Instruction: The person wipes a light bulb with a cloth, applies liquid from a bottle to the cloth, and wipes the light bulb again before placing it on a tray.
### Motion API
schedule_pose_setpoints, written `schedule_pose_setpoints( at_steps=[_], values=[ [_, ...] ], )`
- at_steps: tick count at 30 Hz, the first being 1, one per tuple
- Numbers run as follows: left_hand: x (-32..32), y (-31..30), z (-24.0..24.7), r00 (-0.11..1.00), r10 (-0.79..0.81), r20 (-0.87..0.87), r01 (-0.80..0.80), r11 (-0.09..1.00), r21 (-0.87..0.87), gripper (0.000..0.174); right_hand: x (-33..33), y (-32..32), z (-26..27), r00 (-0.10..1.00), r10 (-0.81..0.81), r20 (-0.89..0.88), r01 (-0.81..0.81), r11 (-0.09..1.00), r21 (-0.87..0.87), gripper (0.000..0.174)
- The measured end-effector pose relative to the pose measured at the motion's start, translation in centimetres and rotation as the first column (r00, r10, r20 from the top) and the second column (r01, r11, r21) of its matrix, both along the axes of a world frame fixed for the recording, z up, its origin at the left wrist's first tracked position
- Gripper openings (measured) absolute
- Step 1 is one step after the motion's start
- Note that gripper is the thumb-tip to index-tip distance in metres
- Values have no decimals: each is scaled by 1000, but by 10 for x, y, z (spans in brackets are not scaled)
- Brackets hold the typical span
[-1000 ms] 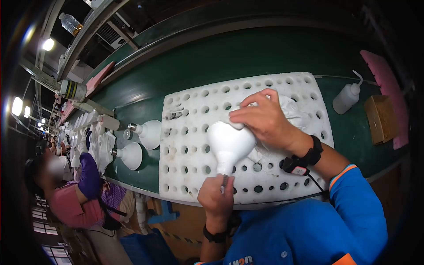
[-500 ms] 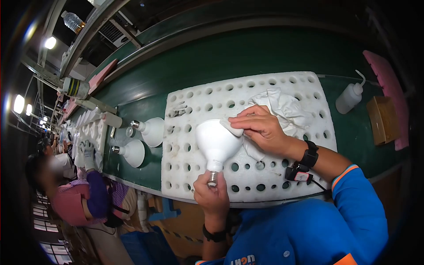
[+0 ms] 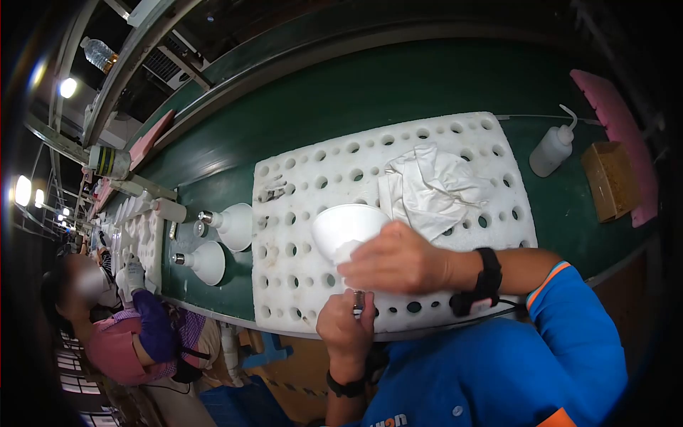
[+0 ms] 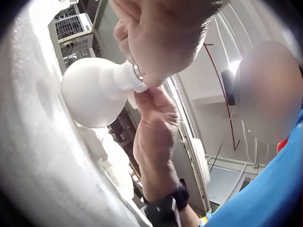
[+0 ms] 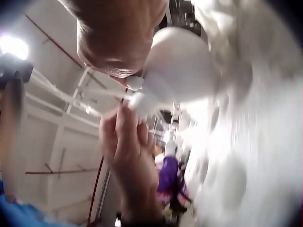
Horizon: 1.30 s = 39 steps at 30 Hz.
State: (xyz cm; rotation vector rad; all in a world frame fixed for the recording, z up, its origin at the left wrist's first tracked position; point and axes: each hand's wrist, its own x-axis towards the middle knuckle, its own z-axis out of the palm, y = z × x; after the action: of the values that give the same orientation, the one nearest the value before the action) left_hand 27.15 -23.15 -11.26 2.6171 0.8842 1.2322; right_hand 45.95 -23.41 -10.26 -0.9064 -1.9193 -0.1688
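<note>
Reflector lamp held over a perforated foam board, head and wrist views
The left hand (image 3: 343, 329) grips the metal screw base (image 3: 358, 302) of the white reflector lamp (image 3: 345, 226), which lies above the foam board (image 3: 277, 235), wide end away from the wearer; the right hand (image 3: 402, 265), its fingers closed on a white pad (image 3: 346, 252), holds it to the lamp's neck; a crumpled white cloth (image 3: 435, 188) lies just beside

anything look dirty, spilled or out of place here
One thing: dark marks on the white foam board with round holes, toward its upper left in the head view. They stand out against the pale surface; stain or lettering, I can't tell. I see no spill.
</note>
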Motion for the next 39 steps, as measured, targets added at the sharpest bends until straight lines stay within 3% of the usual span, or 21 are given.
schedule_pose_setpoints(
  at_steps=[4,7,10,13,16,19,20,23,27,28,35,36,39],
  values=[
    [-1,-4,-2,999,-34,-18,34,999,-6,31,35,22,11,970,-239,-45,234,968,-92,24],
    [-2,-13,-16,956,173,238,-87,939,-333,26,34,18,0,929,-205,-309,123,956,-265,23],
    [1,-15,-12,702,464,540,114,676,-728,24,32,12,6,940,-193,-280,119,958,-261,30],
    [5,-15,4,750,422,509,63,721,-690,25,33,10,4,937,-186,-294,98,952,-289,31],
    [-2,-16,-4,952,215,219,-135,934,-332,25,32,14,-8,906,-190,-378,53,937,-344,32],
    [-4,-14,-3,977,174,120,-152,973,-176,26,26,12,-14,897,-199,-395,53,935,-352,30],
    [-4,-13,-4,977,172,129,-148,973,-179,29,23,11,-14,901,-201,-385,61,936,-345,29],
    [-2,-11,-6,978,154,140,-128,976,-178,34,-3,-12,-4,995,60,-77,-64,997,-41,23],
    [-4,-8,-3,992,63,105,-51,993,-109,34,19,20,2,992,-128,19,127,991,35,19],
    [-2,-8,-3,993,60,103,-50,994,-96,34,24,29,1,977,-212,2,212,977,20,19],
    [-4,-6,-2,999,9,48,-6,998,-67,35,10,18,9,998,-50,34,51,998,-26,17],
    [-3,-5,-3,999,12,49,-11,999,-37,35,19,27,11,990,-119,81,120,993,-12,19],
    [-7,-7,-2,999,32,27,-31,998,-50,36,42,39,-1,976,-205,-80,181,954,-240,29]
  ],
)
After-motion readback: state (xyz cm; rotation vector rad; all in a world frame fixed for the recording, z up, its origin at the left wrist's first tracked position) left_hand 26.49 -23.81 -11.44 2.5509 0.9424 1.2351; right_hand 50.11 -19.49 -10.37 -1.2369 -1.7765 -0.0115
